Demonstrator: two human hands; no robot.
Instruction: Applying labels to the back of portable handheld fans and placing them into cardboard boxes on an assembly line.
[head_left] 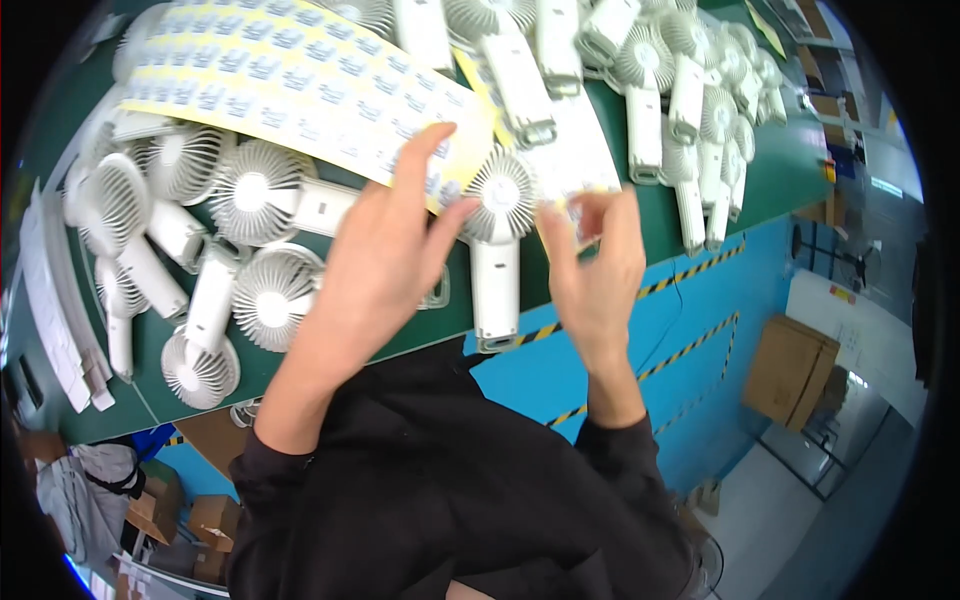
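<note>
A white handheld fan (499, 210) lies in front of me, its round grille on the green table and its handle reaching past the near edge. My left hand (385, 240) is open, thumb tip at the left rim of that grille. Its index finger stretches over the sheet of stickers (300, 85), a long yellow-edged strip with rows of small printed labels. To the right of the fan, my right hand (603, 265) has its fingers curled in toward the thumb. Blur hides what is between them. Behind those fingers lies a white sheet (580, 150).
Several more white fans (265, 190) are heaped on the left of the green table (590, 275), and another group (690, 110) covers the back right. Long white strips (55, 300) lie along the left edge. A cardboard box (792, 370) stands on the floor at right.
</note>
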